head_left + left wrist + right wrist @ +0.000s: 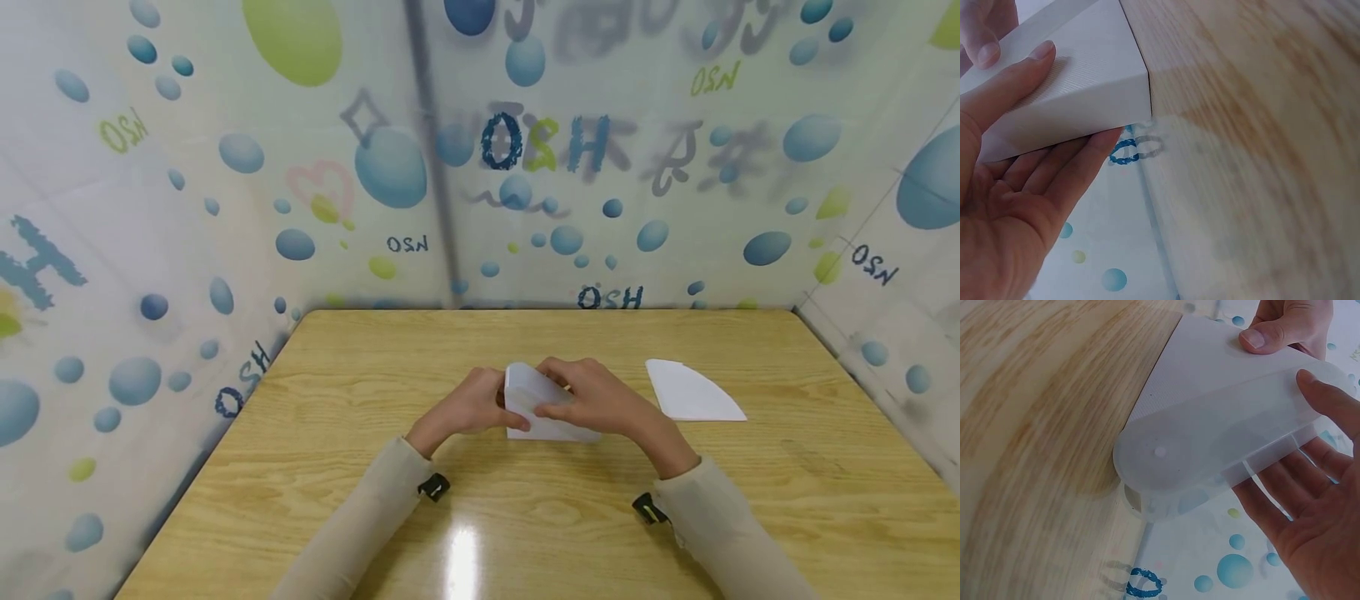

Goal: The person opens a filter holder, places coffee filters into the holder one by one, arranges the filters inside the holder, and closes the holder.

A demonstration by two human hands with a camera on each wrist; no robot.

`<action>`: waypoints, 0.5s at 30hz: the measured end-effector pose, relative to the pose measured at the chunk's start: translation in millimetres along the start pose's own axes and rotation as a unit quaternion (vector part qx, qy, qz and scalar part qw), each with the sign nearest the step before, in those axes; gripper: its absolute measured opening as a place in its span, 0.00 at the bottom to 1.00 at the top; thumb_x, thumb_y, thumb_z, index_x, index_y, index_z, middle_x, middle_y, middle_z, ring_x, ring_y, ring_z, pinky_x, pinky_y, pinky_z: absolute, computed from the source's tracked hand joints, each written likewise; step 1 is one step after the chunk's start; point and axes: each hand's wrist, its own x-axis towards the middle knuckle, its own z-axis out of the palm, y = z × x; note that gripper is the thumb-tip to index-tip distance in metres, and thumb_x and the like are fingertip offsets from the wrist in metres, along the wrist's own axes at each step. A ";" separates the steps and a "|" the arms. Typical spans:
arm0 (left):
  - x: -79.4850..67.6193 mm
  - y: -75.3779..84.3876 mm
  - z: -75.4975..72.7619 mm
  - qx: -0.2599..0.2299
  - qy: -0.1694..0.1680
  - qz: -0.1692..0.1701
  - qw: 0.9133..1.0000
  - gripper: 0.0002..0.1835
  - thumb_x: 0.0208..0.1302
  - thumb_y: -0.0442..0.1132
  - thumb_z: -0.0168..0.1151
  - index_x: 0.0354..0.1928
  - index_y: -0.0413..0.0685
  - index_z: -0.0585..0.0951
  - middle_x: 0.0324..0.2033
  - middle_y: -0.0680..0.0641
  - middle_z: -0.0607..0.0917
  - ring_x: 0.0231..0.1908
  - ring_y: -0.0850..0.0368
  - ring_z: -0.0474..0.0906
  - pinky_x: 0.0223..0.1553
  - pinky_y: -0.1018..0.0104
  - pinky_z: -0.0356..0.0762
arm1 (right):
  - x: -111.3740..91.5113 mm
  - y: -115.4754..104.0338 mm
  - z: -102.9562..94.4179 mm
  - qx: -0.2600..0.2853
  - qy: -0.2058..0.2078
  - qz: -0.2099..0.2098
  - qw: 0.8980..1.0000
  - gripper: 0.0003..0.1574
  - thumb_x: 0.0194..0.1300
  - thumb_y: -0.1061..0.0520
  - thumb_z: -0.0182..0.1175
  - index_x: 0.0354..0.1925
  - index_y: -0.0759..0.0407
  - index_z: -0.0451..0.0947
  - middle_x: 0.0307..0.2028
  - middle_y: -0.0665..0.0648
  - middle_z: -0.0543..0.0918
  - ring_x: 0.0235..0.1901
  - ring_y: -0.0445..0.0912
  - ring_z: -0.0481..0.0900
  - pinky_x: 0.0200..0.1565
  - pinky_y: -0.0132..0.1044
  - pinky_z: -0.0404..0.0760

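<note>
A thick wedge-shaped stack of white, finely ribbed papers, like cone coffee filters (1100, 50), sits in a translucent plastic holder (1210, 431) with a rounded end. On the left side my left hand (476, 402) grips the stack, thumb on the ribbed face and fingers beneath. From the right, my right hand (596, 398) holds the plastic holder, its thumb on the upper side and fingers under the lower edge. The holder stands tilted just at or over the tabletop; contact with it is unclear.
A flat, fan-shaped white paper piece (693, 393) lies on the wooden table (375, 358), right of the hands. Behind and at both sides hang printed white curtains (360, 275) with blue and green spots. A light reflection shows near the front.
</note>
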 end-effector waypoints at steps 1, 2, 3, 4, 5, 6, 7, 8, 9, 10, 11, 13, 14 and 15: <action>0.1 0.2 -0.1 0.000 0.000 0.001 1.000 0.21 0.59 0.39 0.78 0.54 0.47 0.84 0.43 0.48 0.90 0.35 0.64 0.85 0.35 0.70 0.83 | -0.1 -0.1 -0.2 -0.001 0.000 0.000 1.000 0.23 0.66 0.47 0.73 0.55 0.53 0.80 0.45 0.50 0.89 0.41 0.40 0.85 0.43 0.36 0.83; 0.2 0.2 -0.1 0.000 0.000 0.001 1.000 0.21 0.59 0.39 0.78 0.54 0.46 0.84 0.43 0.48 0.90 0.35 0.64 0.85 0.35 0.70 0.83 | -0.3 -0.2 -0.3 0.000 0.000 -0.001 1.000 0.23 0.66 0.47 0.72 0.56 0.53 0.80 0.45 0.50 0.89 0.41 0.40 0.85 0.43 0.36 0.83; 0.3 0.2 -0.1 -0.001 -0.001 0.002 1.000 0.21 0.59 0.39 0.78 0.54 0.47 0.84 0.43 0.48 0.90 0.35 0.64 0.85 0.35 0.70 0.84 | -0.4 -0.3 -0.5 0.000 0.000 0.000 1.000 0.24 0.66 0.47 0.72 0.56 0.53 0.80 0.45 0.50 0.89 0.41 0.40 0.85 0.43 0.36 0.83; 0.3 0.1 -0.1 -0.001 -0.001 0.002 1.000 0.21 0.59 0.39 0.78 0.54 0.46 0.84 0.43 0.48 0.90 0.35 0.64 0.85 0.35 0.70 0.84 | -0.4 -0.3 -0.6 0.001 0.000 0.001 1.000 0.24 0.66 0.47 0.73 0.56 0.53 0.80 0.45 0.50 0.89 0.42 0.40 0.85 0.43 0.37 0.83; 0.4 0.0 0.0 0.000 -0.001 0.001 1.000 0.21 0.59 0.39 0.78 0.54 0.46 0.84 0.43 0.48 0.90 0.35 0.64 0.85 0.36 0.70 0.84 | -0.5 -0.3 -0.7 0.001 0.000 0.001 1.000 0.24 0.66 0.47 0.73 0.56 0.53 0.80 0.45 0.50 0.89 0.42 0.40 0.85 0.43 0.37 0.84; 0.5 -0.2 0.1 0.001 -0.001 0.001 1.000 0.21 0.59 0.39 0.78 0.54 0.46 0.84 0.43 0.48 0.90 0.35 0.65 0.85 0.36 0.70 0.84 | -0.6 -0.2 -0.7 0.002 0.000 0.001 1.000 0.24 0.66 0.47 0.73 0.56 0.53 0.80 0.45 0.50 0.89 0.42 0.41 0.85 0.43 0.37 0.84; 0.5 -0.4 0.1 0.002 -0.001 0.002 1.000 0.21 0.59 0.39 0.78 0.54 0.46 0.84 0.43 0.48 0.90 0.35 0.65 0.85 0.36 0.70 0.84 | -0.7 0.0 -0.8 0.002 -0.001 0.001 1.000 0.24 0.66 0.47 0.72 0.56 0.53 0.80 0.45 0.50 0.89 0.42 0.41 0.85 0.43 0.37 0.84; 0.5 -0.6 0.2 0.002 -0.001 0.002 1.000 0.21 0.59 0.39 0.78 0.54 0.46 0.84 0.42 0.48 0.90 0.35 0.65 0.85 0.36 0.70 0.84 | -0.8 0.1 -0.9 0.003 -0.001 0.002 1.000 0.24 0.66 0.47 0.72 0.56 0.53 0.80 0.45 0.50 0.89 0.42 0.41 0.85 0.43 0.37 0.84; 0.5 -0.7 0.2 0.002 -0.002 0.002 1.000 0.21 0.59 0.39 0.79 0.54 0.46 0.84 0.42 0.48 0.90 0.35 0.65 0.85 0.35 0.70 0.83 | -0.9 0.2 -1.1 0.003 -0.002 0.002 1.000 0.24 0.66 0.47 0.72 0.56 0.53 0.80 0.45 0.50 0.89 0.42 0.41 0.85 0.43 0.37 0.84; 0.4 -0.8 0.2 0.003 -0.002 0.002 1.000 0.21 0.59 0.39 0.79 0.53 0.46 0.84 0.42 0.48 0.91 0.35 0.65 0.85 0.35 0.70 0.83 | -0.9 0.3 -1.4 0.004 -0.002 0.001 1.000 0.24 0.66 0.47 0.72 0.56 0.53 0.80 0.45 0.51 0.89 0.43 0.42 0.86 0.43 0.37 0.84; 0.3 -0.8 0.2 0.002 -0.002 0.002 1.000 0.21 0.59 0.39 0.79 0.53 0.46 0.84 0.42 0.48 0.91 0.34 0.65 0.85 0.35 0.70 0.83 | -1.0 0.3 -1.7 0.004 -0.002 0.001 1.000 0.24 0.66 0.47 0.72 0.56 0.53 0.80 0.45 0.51 0.89 0.43 0.42 0.86 0.43 0.37 0.84; 0.2 -0.9 0.2 0.001 -0.003 0.003 1.000 0.21 0.59 0.39 0.79 0.53 0.46 0.84 0.42 0.48 0.90 0.34 0.65 0.85 0.35 0.70 0.83 | -1.0 0.2 -2.3 0.005 -0.003 0.000 1.000 0.24 0.66 0.47 0.73 0.56 0.53 0.80 0.45 0.51 0.89 0.43 0.42 0.86 0.43 0.37 0.84; 0.2 -1.0 0.3 0.001 -0.003 0.003 1.000 0.21 0.59 0.39 0.79 0.53 0.46 0.84 0.41 0.48 0.90 0.34 0.65 0.85 0.35 0.70 0.83 | -1.0 0.1 -2.6 0.005 -0.003 0.000 1.000 0.24 0.66 0.47 0.73 0.56 0.53 0.80 0.45 0.51 0.89 0.43 0.42 0.86 0.43 0.37 0.84; 0.3 -1.1 0.2 0.001 -0.002 0.003 1.000 0.20 0.59 0.39 0.79 0.53 0.46 0.84 0.41 0.48 0.90 0.34 0.65 0.85 0.35 0.70 0.83 | -1.0 0.0 -2.9 0.006 -0.003 0.000 1.000 0.24 0.66 0.48 0.73 0.56 0.53 0.80 0.45 0.51 0.89 0.42 0.42 0.86 0.43 0.37 0.84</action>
